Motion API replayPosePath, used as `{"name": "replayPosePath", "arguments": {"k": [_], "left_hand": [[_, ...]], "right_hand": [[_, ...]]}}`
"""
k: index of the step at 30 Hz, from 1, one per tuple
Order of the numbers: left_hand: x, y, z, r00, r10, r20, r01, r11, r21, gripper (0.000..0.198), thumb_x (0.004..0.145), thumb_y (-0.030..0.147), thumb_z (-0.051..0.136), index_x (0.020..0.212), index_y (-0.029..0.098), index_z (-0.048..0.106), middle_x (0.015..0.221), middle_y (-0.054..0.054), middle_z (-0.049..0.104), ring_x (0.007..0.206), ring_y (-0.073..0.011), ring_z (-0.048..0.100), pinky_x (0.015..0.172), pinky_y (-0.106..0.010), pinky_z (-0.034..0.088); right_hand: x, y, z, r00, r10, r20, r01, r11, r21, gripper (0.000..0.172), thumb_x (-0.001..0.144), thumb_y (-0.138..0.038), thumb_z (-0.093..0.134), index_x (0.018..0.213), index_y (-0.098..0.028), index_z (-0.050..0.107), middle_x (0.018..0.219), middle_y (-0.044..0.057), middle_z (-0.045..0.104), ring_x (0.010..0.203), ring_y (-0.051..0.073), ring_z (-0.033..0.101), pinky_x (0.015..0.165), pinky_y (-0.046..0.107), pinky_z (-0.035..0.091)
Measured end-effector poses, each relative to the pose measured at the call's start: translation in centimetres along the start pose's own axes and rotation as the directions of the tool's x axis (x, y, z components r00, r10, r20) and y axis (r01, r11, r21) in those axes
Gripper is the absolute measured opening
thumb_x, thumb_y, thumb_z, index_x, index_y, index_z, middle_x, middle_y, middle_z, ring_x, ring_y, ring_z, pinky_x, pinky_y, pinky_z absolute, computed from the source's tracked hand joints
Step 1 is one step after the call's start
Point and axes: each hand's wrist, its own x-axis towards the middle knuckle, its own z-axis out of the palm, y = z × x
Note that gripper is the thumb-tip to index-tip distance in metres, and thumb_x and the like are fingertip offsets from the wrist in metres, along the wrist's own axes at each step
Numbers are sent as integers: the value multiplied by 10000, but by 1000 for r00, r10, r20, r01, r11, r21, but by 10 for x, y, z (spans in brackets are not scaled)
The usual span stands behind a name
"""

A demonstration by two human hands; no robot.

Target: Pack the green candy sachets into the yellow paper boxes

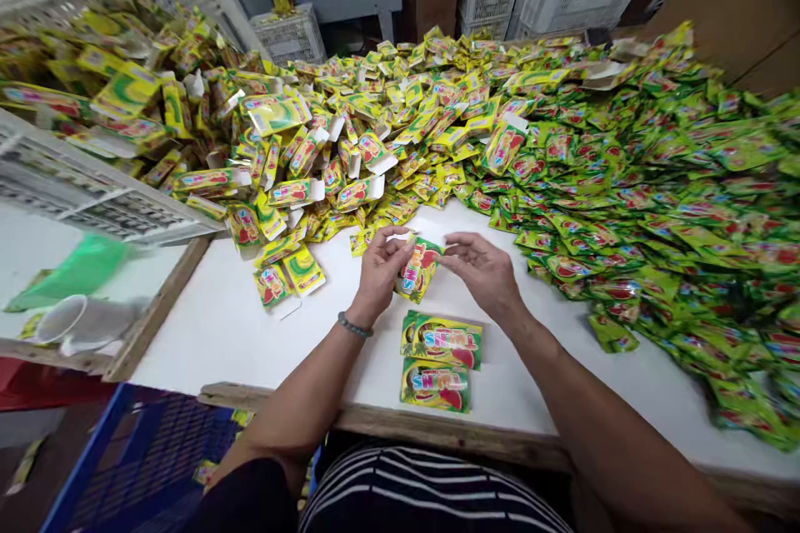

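Between my two hands is a small yellow and green packet [417,271] printed with a watermelon and pink and blue lettering. My left hand [378,271] grips its left edge between thumb and fingers. On the opposite side, the thumb and fingers of my right hand [484,271] pinch the upper right corner. I cannot tell whether its end is open. Just below my hands, overlapping green-edged packets [447,339] lie flat on the white tabletop [325,358], with another packet [436,386] nearer the front edge.
Small yellow cartons [293,191], many with open flaps, are heaped at the left and back. Green sachets [625,225] cover the right side. A tipped white crate [100,183] spills cartons at left, beside a white mug [87,321]. A blue crate [143,458] stands below.
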Motion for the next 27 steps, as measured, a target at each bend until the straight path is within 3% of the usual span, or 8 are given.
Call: {"name": "replayPosePath", "arguments": {"k": [5, 8, 11, 14, 17, 19, 24, 27], "left_hand": [[-3, -4, -1, 998, -25, 53, 24, 999, 26, 404, 737, 463, 732, 988, 194, 565, 699, 32, 601, 554, -75, 520, 540, -196, 398], [-6, -4, -1, 982, -55, 181, 45, 997, 61, 428, 774, 457, 703, 1087, 213, 544, 756, 24, 606, 614, -87, 545, 571, -199, 416], [-7, -5, -1, 974, -52, 220, 35, 996, 82, 453, 776, 440, 706, 1128, 216, 529, 840, 6, 634, 676, -96, 573, 610, -206, 440], [-6, -5, 0, 980, -13, 196, -5, 996, 92, 436, 769, 429, 716, 1105, 197, 562, 899, -21, 665, 727, -109, 602, 663, -223, 466], [-5, -5, 0, 990, 2, 138, -13, 996, 83, 423, 735, 425, 746, 1048, 182, 596, 809, -12, 671, 683, -106, 605, 635, -220, 461], [-4, -5, 0, 998, -7, 67, 4, 999, 43, 449, 686, 412, 785, 1020, 185, 589, 729, 15, 657, 621, -95, 593, 594, -212, 451], [-3, -4, 1, 996, -23, -81, 24, 1000, 5, 401, 622, 366, 822, 884, 159, 600, 625, 41, 627, 518, -68, 552, 526, -192, 419], [-3, -2, 1, 995, -37, -88, 38, 999, 4, 391, 600, 350, 832, 864, 153, 621, 619, 40, 629, 518, -68, 556, 530, -194, 428]], "right_hand": [[-7, 2, 4, 998, -21, 55, 23, 999, -36, 301, 757, -501, 687, 824, -208, 672, 725, -4, 658, 676, 140, 614, 671, 297, 530], [-7, -2, 0, 999, -29, 16, 30, 998, -52, 292, 774, -500, 670, 785, -209, 663, 700, -9, 649, 655, 139, 612, 673, 305, 549], [-3, -4, -2, 1000, -20, -10, 20, 999, -43, 298, 760, -500, 682, 758, -205, 643, 663, -16, 628, 618, 130, 591, 643, 294, 546], [0, -1, -2, 1000, -12, 7, 11, 1000, 17, 319, 733, -487, 708, 895, -222, 632, 647, -37, 612, 611, 130, 589, 618, 283, 539], [2, 3, -2, 996, 2, 89, -1, 1000, -5, 401, 727, -448, 719, 1053, -231, 631, 671, -35, 639, 612, 138, 599, 610, 287, 534], [0, 3, -2, 994, -29, 105, 40, 994, -103, 342, 747, -414, 702, 1027, -220, 671, 748, -4, 690, 639, 144, 613, 637, 297, 537], [-7, -5, -1, 953, -273, 133, 301, 911, -281, 214, 809, -319, 643, 980, -229, 735, 995, 51, 741, 899, 193, 671, 853, 357, 531], [-8, -7, 1, 963, -222, 154, 250, 948, -199, 198, 824, -348, 633, 934, -228, 746, 987, 57, 743, 954, 206, 671, 896, 381, 523]]}}
